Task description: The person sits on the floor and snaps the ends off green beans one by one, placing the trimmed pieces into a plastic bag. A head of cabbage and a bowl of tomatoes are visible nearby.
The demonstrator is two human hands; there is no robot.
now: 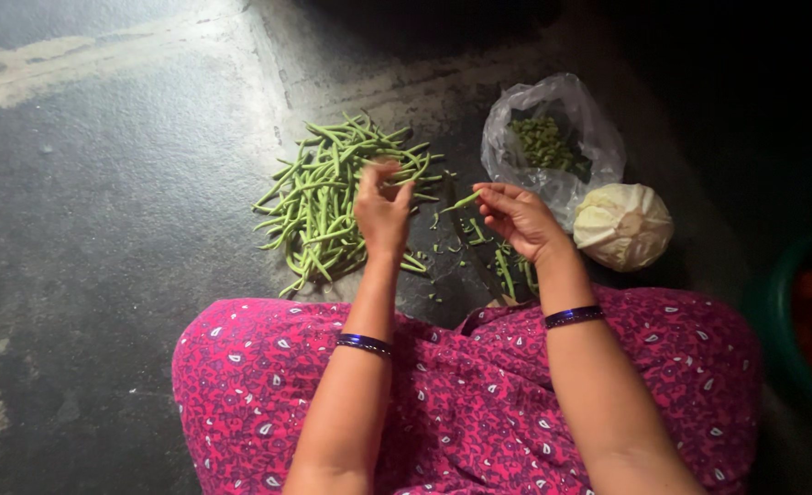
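A heap of long green beans [319,206] lies on the dark floor in front of me. My left hand [381,213] hovers at the heap's right edge, its fingertips pinched on a bean. My right hand [519,220] pinches a short green bean piece [466,200] that points left toward the other hand. Small trimmed ends and a few beans [507,266] lie scattered on the floor between and below both hands. Each wrist wears a dark blue bangle.
A clear plastic bag [553,137] with cut bean pieces sits behind my right hand. A pale cabbage [623,225] lies to its right. A green tub [795,321] with red round produce stands at the far right. My lap is covered by pink patterned cloth [461,394].
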